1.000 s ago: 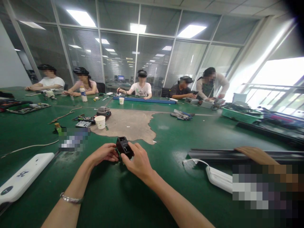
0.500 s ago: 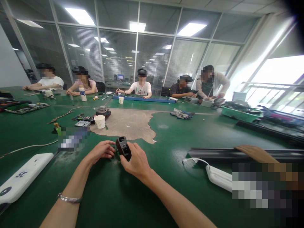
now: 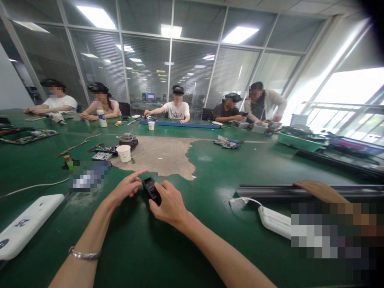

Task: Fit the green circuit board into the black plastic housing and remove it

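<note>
My right hand [image 3: 170, 203] grips a small black plastic block [image 3: 151, 189] from its right side, thumb at the near end and fingers along the far side. Slots and recesses show on the block's upper face; its exact kind is unclear. It is low over the green table [image 3: 207, 248], and I cannot tell whether it rests on it. Just left of the block is my left hand [image 3: 127, 188], holding nothing, with its index finger stretched out and the other fingers loosely bent. A small gap separates that hand from the block.
A paper cup [image 3: 124, 153] stands ahead beside loose electronic parts [image 3: 102, 156]. White power banks lie at left [image 3: 31, 224] and right [image 3: 274, 222]. Another person's hand [image 3: 319, 190] rests on a long black profile [image 3: 261, 193]. Several people sit or stand across the table.
The block has tipped from a raised, tilted pose to a flatter one and turned a little. My left index finger has straightened, and that hand is slightly farther from the block.
</note>
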Demonstrator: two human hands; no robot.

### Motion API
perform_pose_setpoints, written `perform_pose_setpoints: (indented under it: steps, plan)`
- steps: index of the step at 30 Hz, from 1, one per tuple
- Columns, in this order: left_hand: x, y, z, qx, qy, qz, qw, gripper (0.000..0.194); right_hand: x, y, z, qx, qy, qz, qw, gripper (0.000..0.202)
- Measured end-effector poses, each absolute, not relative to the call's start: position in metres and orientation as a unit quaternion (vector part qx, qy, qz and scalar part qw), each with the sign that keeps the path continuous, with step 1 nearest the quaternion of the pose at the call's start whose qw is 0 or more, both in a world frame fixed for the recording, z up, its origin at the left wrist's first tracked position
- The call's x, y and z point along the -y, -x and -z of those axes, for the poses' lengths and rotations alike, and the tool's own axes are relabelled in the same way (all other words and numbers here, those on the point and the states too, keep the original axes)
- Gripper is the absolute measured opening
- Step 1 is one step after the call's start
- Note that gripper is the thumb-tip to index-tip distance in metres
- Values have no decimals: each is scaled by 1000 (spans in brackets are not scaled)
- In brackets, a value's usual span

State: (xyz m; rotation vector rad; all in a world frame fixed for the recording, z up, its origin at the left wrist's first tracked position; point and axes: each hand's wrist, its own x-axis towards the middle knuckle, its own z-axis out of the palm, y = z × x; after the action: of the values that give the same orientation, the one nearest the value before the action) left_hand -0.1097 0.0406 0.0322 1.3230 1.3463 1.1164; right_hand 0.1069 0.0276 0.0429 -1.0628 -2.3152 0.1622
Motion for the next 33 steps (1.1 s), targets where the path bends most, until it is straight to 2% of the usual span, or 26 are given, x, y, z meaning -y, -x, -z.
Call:
perform_pose_setpoints:
  steps: [5,10,18,28,31,33]
  plan:
    - [-41,110,-32,-569,-556,-392,462,49,-22,-106,-36,857,416,-84,291,42]
    - [-45,113,-24,-589,-505,-419,472,54,-27,-107,-32,841,417,-113,326,67]
    - [-43,107,-26,-576,-499,-392,515,50,-24,-109,-27,832,423,-149,327,65]
    - [-42,106,-27,-574,-473,-414,525,48,-44,-123,-48,732,424,-232,480,66]
    - [-41,103,-29,-579,-476,-403,526,47,-61,-137,-46,703,462,-222,493,71]
    - [-41,102,-29,-581,-480,-394,526,46,-72,-146,-40,701,494,-212,469,76]
